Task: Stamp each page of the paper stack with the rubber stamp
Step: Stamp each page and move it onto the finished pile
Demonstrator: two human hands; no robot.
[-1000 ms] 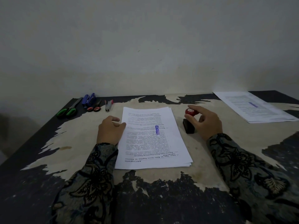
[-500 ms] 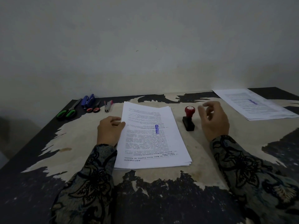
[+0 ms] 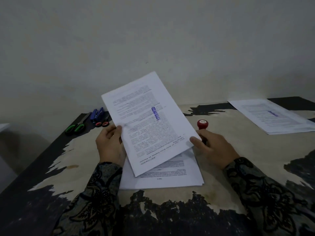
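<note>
A printed page (image 3: 150,123) with a blue stamp mark is lifted and tilted above the paper stack (image 3: 170,179), which lies flat in the middle of the table. My left hand (image 3: 109,145) grips the page's left edge. My right hand (image 3: 213,147) pinches its lower right corner. The rubber stamp (image 3: 202,124), with a red knob on a dark base, stands upright on the table just behind my right hand, and nothing holds it.
A second pile of stamped pages (image 3: 272,116) lies at the far right. Green-handled scissors (image 3: 75,127), a blue stapler (image 3: 97,114) and small red-handled scissors (image 3: 102,124) sit at the far left. The table (image 3: 68,167) is worn, and a wall rises right behind it.
My right hand let go of the stamp and moved left to the stack. Both hands took hold of the top stamped page and raised it off the stack.
</note>
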